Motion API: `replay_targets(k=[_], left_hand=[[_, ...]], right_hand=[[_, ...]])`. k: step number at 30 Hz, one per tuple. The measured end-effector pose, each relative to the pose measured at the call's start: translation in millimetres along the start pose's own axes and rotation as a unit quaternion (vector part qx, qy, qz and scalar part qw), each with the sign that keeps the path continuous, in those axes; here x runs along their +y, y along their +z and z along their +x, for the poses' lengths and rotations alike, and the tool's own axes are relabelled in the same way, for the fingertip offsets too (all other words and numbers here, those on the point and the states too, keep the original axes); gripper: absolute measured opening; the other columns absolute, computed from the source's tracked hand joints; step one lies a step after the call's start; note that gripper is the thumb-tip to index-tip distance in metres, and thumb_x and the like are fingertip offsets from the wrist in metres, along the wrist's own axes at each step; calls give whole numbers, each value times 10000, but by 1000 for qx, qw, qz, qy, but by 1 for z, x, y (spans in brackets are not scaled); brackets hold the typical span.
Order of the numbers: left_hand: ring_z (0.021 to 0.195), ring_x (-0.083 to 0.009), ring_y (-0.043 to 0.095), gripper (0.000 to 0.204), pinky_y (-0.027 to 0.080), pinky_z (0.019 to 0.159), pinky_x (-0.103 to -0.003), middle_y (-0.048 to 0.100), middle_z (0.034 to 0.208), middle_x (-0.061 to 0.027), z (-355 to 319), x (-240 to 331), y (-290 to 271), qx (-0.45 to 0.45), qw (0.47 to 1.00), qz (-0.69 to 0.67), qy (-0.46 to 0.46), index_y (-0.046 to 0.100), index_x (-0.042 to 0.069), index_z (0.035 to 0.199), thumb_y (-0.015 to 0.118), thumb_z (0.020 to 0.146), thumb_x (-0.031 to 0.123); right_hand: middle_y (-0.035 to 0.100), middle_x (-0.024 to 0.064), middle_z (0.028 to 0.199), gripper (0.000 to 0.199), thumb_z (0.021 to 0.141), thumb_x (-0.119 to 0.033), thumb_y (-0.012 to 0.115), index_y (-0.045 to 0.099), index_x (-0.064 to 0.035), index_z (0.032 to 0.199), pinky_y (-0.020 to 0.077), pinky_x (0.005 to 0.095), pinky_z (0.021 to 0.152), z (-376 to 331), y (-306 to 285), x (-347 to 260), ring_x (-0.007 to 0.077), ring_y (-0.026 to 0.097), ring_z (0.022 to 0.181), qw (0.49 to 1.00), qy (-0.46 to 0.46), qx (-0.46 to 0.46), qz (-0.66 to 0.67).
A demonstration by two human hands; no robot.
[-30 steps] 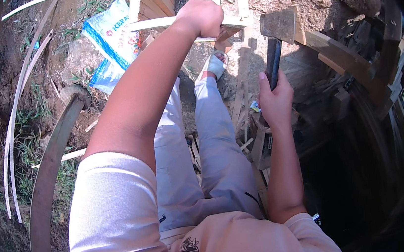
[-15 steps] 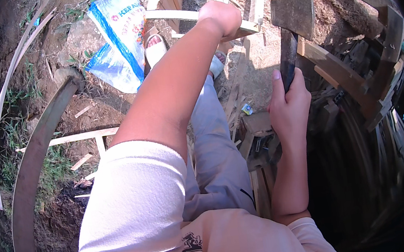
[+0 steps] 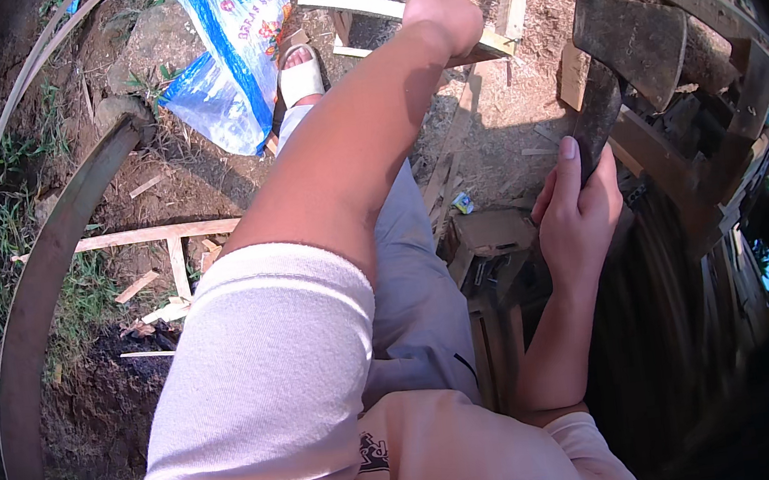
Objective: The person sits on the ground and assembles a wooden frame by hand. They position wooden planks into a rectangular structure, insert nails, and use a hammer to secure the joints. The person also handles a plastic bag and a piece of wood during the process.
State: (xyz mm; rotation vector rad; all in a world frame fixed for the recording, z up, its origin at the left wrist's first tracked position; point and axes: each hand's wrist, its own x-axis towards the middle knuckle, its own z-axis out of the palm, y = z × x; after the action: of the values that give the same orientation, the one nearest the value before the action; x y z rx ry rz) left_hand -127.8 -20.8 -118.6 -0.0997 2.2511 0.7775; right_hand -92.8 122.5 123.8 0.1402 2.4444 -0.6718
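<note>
dark grey axe head [image 3: 632,41] at two o'clock; blue-and-white printed sack [image 3: 231,58] at eleven; white sandal [image 3: 299,74]; pale wooden frame [image 3: 435,16]; grey trousers [image 3: 417,274].

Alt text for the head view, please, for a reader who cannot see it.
Seen from above, a person's right hand grips the dark handle of a hatchet raised over sawdust-covered ground, while the left hand reaches forward and rests on a pale wooden strip. A blue-and-white plastic sack and a sandalled foot lie beyond the grey trousers, with wood scraps around.
</note>
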Motion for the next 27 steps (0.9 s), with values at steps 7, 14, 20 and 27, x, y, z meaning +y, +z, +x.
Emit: replay_targets(k=[7,14,20,27], left_hand=[[981,-308,809,299,648,839,-461,827,1061,-110,2,2,-6,0,1000,9,1,856,109,1035,803,745,163],[985,-317,808,266,650,843,-475,828,1084,-115,-3,2,0,-7,1000,-6,-7,851,105,1044,773,800,172],[1012,-313,803,263,644,860,-468,827,1089,-123,6,2,-2,8,1000,12,4,845,103,1078,732,846,157],[968,-318,810,241,653,814,-463,826,1063,-127,1,-4,-10,7,1000,-13,18,844,75,1039,747,826,130]], right_hand=[[655,161,725,214,1118,-174,585,584,41,1113,512,426,621,17,24,43,303,680,633,992,-87,36,-81],[634,132,673,243,1111,-188,606,577,50,1074,503,403,579,-11,9,7,232,663,563,999,-21,42,-26],[621,145,664,222,1103,-151,608,557,61,1058,490,420,570,6,25,37,301,680,600,983,-123,120,-69],[604,99,654,284,1136,-238,579,582,40,1079,464,353,522,12,21,25,172,610,537,999,43,14,-8]])
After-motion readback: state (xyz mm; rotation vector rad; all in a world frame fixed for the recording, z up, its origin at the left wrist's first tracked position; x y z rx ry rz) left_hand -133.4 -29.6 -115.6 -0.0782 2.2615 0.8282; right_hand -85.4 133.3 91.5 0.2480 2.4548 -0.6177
